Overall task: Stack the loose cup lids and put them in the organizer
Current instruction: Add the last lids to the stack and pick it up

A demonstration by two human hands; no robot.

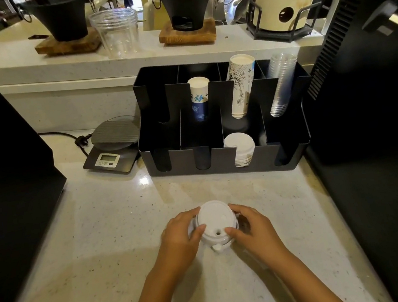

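A stack of white cup lids point(214, 221) stands on the pale counter in front of me. My left hand point(182, 236) grips its left side and my right hand point(251, 227) grips its right side, fingers curled around the rims. Behind it sits a black compartmented organizer point(220, 170). One front compartment of the organizer holds a stack of white lids point(240, 146). The rear slots hold a blue-printed paper cup stack point(199, 97), a taller sketch-printed cup stack point(241, 84) and clear plastic cups point(281, 84).
A digital scale point(114, 146) with a power cord sits left of the organizer. Large black machines flank the counter on the left point(3, 156) and right point(369, 108). A raised shelf behind carries a clear jar point(116, 32) and black pots on wooden blocks.
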